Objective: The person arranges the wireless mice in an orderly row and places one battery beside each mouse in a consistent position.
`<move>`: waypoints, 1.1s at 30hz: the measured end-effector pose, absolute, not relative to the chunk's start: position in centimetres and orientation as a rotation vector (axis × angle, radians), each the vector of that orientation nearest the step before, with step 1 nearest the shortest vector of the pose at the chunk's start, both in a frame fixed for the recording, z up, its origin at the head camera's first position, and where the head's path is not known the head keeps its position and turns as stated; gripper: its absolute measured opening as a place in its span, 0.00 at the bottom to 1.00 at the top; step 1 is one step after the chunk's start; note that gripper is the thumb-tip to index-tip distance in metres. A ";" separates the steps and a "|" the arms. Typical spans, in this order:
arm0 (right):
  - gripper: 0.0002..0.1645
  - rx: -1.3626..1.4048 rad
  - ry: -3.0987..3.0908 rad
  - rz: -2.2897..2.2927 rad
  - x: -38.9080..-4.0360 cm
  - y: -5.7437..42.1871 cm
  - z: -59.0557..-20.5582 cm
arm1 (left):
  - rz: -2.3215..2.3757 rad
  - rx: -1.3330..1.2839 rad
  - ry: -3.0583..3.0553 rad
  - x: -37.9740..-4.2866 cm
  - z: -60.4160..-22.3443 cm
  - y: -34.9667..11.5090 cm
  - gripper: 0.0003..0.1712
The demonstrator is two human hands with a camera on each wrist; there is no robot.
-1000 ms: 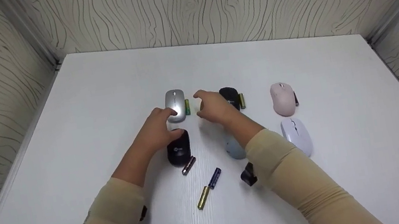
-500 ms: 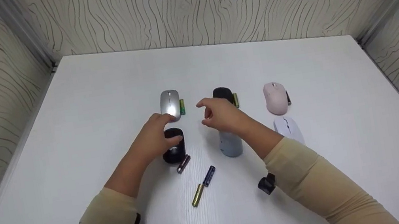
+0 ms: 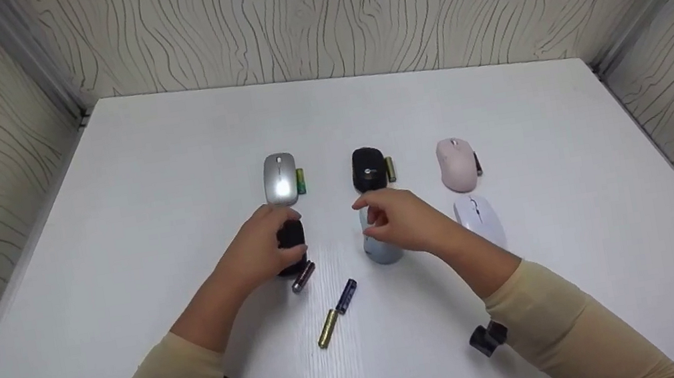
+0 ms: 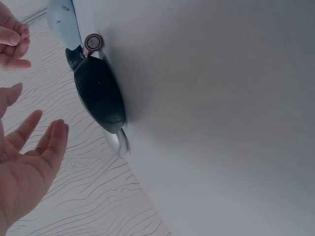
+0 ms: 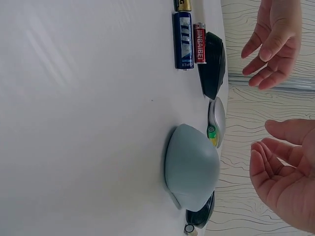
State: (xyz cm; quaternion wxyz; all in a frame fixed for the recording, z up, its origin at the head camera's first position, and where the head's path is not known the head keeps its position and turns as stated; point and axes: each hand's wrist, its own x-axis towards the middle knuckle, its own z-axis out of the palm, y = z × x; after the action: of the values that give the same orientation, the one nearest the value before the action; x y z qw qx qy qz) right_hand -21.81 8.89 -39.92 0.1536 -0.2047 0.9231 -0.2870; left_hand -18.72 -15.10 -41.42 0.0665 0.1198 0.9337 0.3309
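Note:
My left hand point(image 3: 258, 245) hovers above a black computer mouse point(image 3: 292, 231), thumb and fingers spread and holding nothing. In the left wrist view a gap separates that hand from the mouse. A red battery point(image 3: 303, 277) lies against the mouse's near end. Over a light blue mouse point(image 3: 382, 253) hangs my right hand point(image 3: 406, 218), its fingers loosely bent with nothing between them; the right wrist view shows it apart from the mouse. A dark blue battery point(image 3: 346, 296) and a gold battery point(image 3: 327, 329) lie end to end nearer me.
On the white table point(image 3: 168, 148), a silver mouse point(image 3: 278, 174) has a green battery point(image 3: 300, 181) beside it. Another black mouse point(image 3: 369, 167) has a gold-green battery point(image 3: 390, 169). Farther right are a pink mouse point(image 3: 457, 164), a dark battery point(image 3: 478, 164) and a white mouse point(image 3: 479, 217).
Both hands have drawn back toward me: the left from the silver mouse to above the black one, the right from beside the far black mouse to above the light blue one.

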 end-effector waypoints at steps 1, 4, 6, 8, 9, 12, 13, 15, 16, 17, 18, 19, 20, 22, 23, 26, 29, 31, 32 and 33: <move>0.23 -0.580 2.642 -0.826 -21.6 9.1 -39.9 | 0.997 0.362 2.812 -18.7 -41.4 -15.1 0.25; 0.24 -0.605 2.637 -0.836 -21.3 9.5 -39.9 | 0.962 0.369 2.820 -18.4 -41.5 -14.9 0.25; 0.24 -0.625 2.637 -0.846 -21.2 9.7 -39.9 | 0.890 0.406 2.838 -18.3 -41.7 -14.8 0.25; 0.24 -0.644 2.641 -0.852 -21.2 9.9 -40.0 | 0.796 0.470 2.861 -18.2 -41.9 -14.8 0.26; 0.24 -0.651 2.644 -0.853 -21.2 10.0 -40.1 | 0.750 0.520 2.871 -18.1 -42.1 -14.8 0.26; 0.24 -0.670 2.650 -0.848 -21.1 10.1 -40.1 | 0.607 0.664 2.898 -17.8 -42.3 -14.9 0.25; 0.24 -0.667 2.651 -0.846 -21.1 10.2 -40.1 | 0.571 0.717 2.907 -17.7 -42.4 -15.0 0.25; 0.23 -0.667 2.649 -0.841 -21.0 10.3 -40.1 | 0.490 0.827 2.923 -17.6 -42.6 -15.1 0.25; 0.23 -0.666 2.646 -0.842 -20.9 10.3 -40.2 | 0.442 0.875 2.929 -17.6 -42.7 -15.2 0.25; 0.23 -0.664 2.643 -0.841 -20.9 10.3 -40.2 | 0.398 0.931 2.939 -17.6 -42.9 -15.2 0.24; 0.23 -0.662 2.640 -0.843 -20.8 10.4 -40.2 | 0.345 0.985 2.947 -17.6 -43.0 -15.3 0.24; 0.23 -0.663 2.637 -0.845 -20.8 10.4 -40.2 | 0.295 1.037 2.953 -17.6 -43.1 -15.3 0.24; 0.23 -0.660 2.633 -0.845 -20.8 10.4 -40.3 | 0.242 1.079 2.958 -17.6 -43.2 -15.4 0.24; 0.23 -0.661 2.631 -0.839 -20.8 10.5 -40.3 | 0.140 1.151 2.967 -17.7 -43.4 -15.4 0.23; 0.23 -0.662 2.631 -0.834 -20.7 10.5 -40.4 | 0.098 1.183 2.971 -17.7 -43.5 -15.4 0.22; 0.23 -0.652 2.632 -0.819 -20.7 10.4 -40.5 | -0.006 1.214 2.970 -17.8 -43.8 -15.3 0.22; 0.23 -0.646 2.633 -0.811 -20.6 10.4 -40.7 | -0.060 1.199 2.961 -17.9 -44.0 -15.1 0.23; 0.23 -0.639 2.632 -0.812 -20.6 10.5 -40.7 | -0.079 1.180 2.954 -17.9 -44.0 -15.0 0.23; 0.22 -0.641 2.632 -0.815 -20.6 10.5 -40.8 | -0.084 1.175 2.951 -17.9 -44.0 -15.0 0.23; 0.22 -0.641 2.632 -0.819 -20.5 10.5 -40.8 | -0.088 1.172 2.949 -17.9 -44.0 -14.9 0.23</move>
State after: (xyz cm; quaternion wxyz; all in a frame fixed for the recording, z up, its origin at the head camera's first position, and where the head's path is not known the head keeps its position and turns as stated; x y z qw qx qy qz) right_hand -20.55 10.49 -40.79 0.1553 -0.2239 0.9187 -0.2859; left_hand -17.88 -14.91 -44.02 -0.0164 0.3690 0.9289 -0.0278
